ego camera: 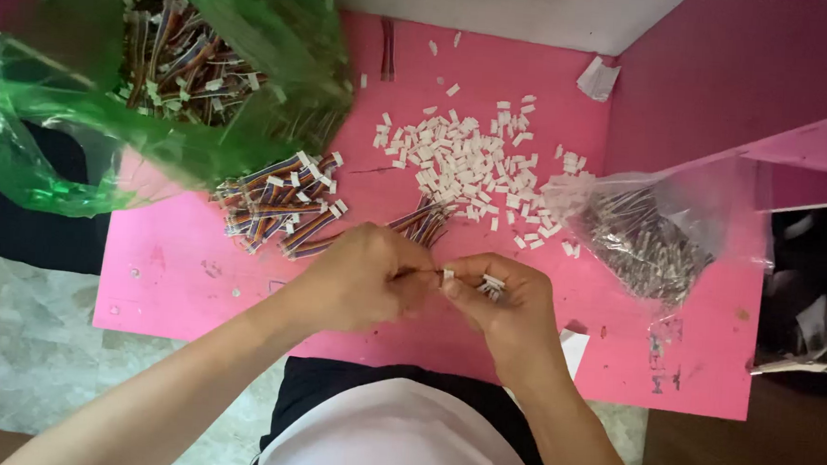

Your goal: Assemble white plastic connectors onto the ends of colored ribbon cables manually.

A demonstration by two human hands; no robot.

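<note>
My left hand [359, 277] pinches the end of a thin multicoloured ribbon wire [419, 225] that trails up onto the pink table [176, 267]. Against it, my right hand [504, 299] grips a small white plastic connector [448, 276] between thumb and finger, with a few more white connectors [493, 286] tucked in its palm. Both hands meet near the table's front edge. A scattered heap of white connectors [464, 160] lies just beyond them. To the left sits a pile of coloured ribbon wires [278, 202].
A green plastic bag [79, 139] full of more ribbon wires overhangs the table's left back corner. A clear bag of dark thin wires [640, 235] lies at the right. White paper scraps [598, 78] sit at the back right; the walls are magenta.
</note>
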